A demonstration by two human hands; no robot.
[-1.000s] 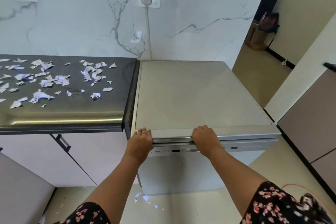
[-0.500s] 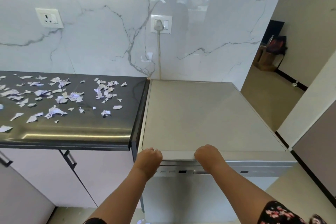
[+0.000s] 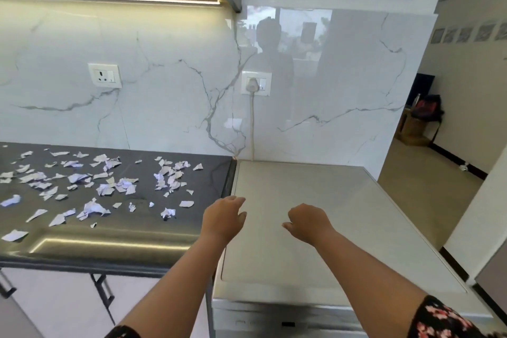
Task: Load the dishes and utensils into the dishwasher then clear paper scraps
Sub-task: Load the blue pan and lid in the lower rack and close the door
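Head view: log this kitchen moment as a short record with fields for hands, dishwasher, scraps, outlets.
left hand: raised over the dishwasher's left edge, fingers loosely spread, grip empty
right hand: raised over the dishwasher top, fingers curled, grip empty
dishwasher: door shut, bare grey top, control strip facing the person
paper scraps: scattered across the dark countertop, none picked up
left outlet: nothing plugged in
right outlet: white plug in, cord running down behind the dishwasher
dishes: none in view

Dark glossy desk [image 3: 115, 244] with torn paper scraps [image 3: 109, 186] scattered across it; beside it, dishwasher [image 3: 301, 228] top, bare, pale grey.
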